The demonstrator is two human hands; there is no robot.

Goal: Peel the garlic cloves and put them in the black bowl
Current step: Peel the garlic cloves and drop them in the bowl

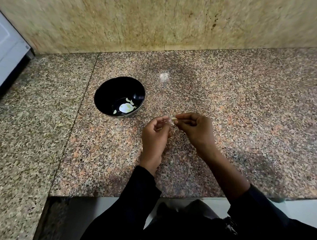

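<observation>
Just below centre frame, above the speckled granite counter [225, 98]: left hand [154, 136] and right hand [196, 127] meeting fingertip to fingertip, both curled, pinching one garlic clove [173, 118] between them. Pale, cream-coloured, small, only a sliver visible between the fingers; too blurred to tell how much skin remains. Dark sleeves [139, 193] on both forearms, the right one pushed further up.

Up and to the left of the hands, near but apart from them: black bowl [105, 96], glossy, upright on the counter, with several peeled cloves [128, 100] lying at its bottom, whitish-green, beside a bright round reflection. Clear counter between hands and bowl.

Further out, across the top of the frame: beige marbled wall [149, 20], spotted brown toward the upper right. Upper left corner: white appliance panel [2, 50] standing against the counter. Bottom edge: counter's front lip and pale floor [303, 213].
</observation>
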